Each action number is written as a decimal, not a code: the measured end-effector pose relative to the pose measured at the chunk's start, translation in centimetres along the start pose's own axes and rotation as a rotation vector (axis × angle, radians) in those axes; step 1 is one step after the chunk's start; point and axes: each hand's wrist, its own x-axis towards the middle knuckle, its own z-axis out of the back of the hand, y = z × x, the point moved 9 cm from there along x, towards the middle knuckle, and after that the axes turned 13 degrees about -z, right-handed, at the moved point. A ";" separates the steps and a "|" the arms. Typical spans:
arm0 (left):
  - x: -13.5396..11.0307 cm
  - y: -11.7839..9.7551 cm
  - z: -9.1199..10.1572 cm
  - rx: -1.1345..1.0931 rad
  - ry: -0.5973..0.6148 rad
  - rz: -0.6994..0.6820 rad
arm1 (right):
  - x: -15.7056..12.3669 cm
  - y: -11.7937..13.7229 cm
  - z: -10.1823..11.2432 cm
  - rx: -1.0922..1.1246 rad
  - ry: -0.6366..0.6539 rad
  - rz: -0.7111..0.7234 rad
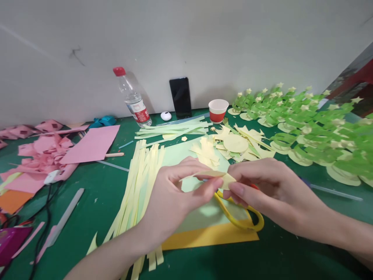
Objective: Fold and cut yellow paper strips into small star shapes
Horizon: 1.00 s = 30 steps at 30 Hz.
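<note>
Left hand (180, 190), right hand (268, 182): some fingers (239, 189) hidden behind others; both forearms (344, 229) cut off by edges. Pale yellow strip (229, 181) partly covered by fingers. Scissors (260, 221): blades hidden by hands. Long strips (135, 182) pass under left forearm, some ends cut off below. Bottle (136, 107) label print too small to read. Purple box (11, 243), green paper plants (314, 116) cropped by side edges. Red object (358, 79) upper right cropped, unidentifiable.

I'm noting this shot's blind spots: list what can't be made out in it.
All in the head view:
Scissors: blades largely hidden behind the left hand and right hand.
Pale yellow paper strip: parts covered by the fingers and thumbs pinching it.
Plastic bottle: label print too small to read.
Magenta object: cut off by the left edge.
Red object: cut off by the right edge, so unidentifiable.
</note>
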 end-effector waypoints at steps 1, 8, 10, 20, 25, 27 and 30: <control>0.0 0.0 0.0 0.007 0.002 0.000 | 0.0 0.0 -0.1 -0.011 0.013 -0.007; 0.0 -2.1 0.5 0.112 -0.063 -0.260 | 0.1 -0.9 -0.7 0.229 0.181 -0.179; 0.0 -3.0 0.2 0.162 -0.028 -0.372 | -0.3 -1.9 -1.4 0.347 0.281 -0.319; -0.7 -5.2 -0.8 0.508 0.138 -0.712 | -2.0 -2.9 -4.7 0.860 0.620 -0.695; -0.1 -4.7 -0.1 0.387 0.042 -0.546 | -1.6 -3.2 -4.4 0.826 0.575 -0.695; 0.2 -3.9 0.4 0.280 -0.037 -0.414 | -0.5 -3.2 -2.7 0.680 0.380 -0.554; 0.2 -2.6 0.8 0.161 -0.099 -0.240 | 0.3 -1.8 -0.4 0.454 0.144 -0.282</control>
